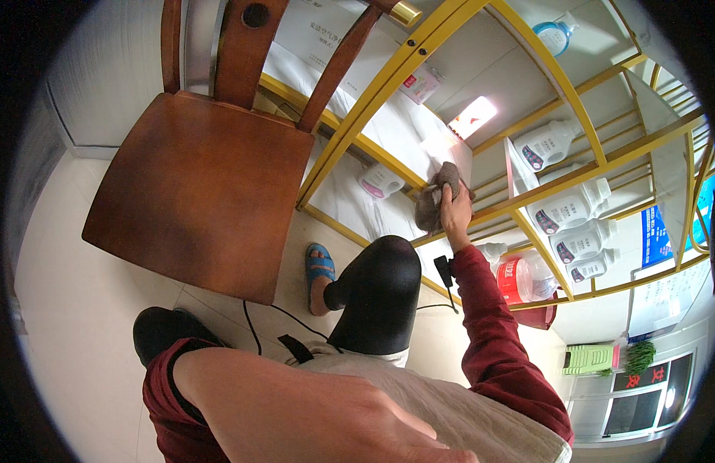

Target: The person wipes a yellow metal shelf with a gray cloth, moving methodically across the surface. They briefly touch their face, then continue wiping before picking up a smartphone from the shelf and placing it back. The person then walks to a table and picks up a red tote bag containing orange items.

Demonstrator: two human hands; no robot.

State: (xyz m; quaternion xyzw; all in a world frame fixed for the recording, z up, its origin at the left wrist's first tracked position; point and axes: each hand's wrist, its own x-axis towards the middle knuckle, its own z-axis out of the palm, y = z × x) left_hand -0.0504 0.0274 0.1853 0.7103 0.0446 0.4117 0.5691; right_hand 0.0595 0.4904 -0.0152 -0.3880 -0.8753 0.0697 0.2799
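Observation:
My right hand (457, 211) grips a bunched grey-brown cloth (430, 211) at the edge of a white marble-patterned shelf board (412, 144). The board belongs to a shelving unit with a yellow metal frame (360, 128). Below that board, a white handled bottle (382, 180) stands on a lower shelf, left of the cloth. A small, brightly glowing rectangular object (473, 117) rests farther in, and a pink-and-white pack (422, 83) lies beyond it. Close to the camera, my left hand (340, 419) reaches across my apron; its fingertips are mostly hidden, so its grip is unclear.
A brown wooden chair (207, 197) stands at the left, beside the shelving. White jugs (560, 211) occupy the right-hand shelves, with a large clear plastic bottle (522, 280) below. A black cable (282, 315) trails over the floor near my feet. Green stacked stools (589, 359) are farther off.

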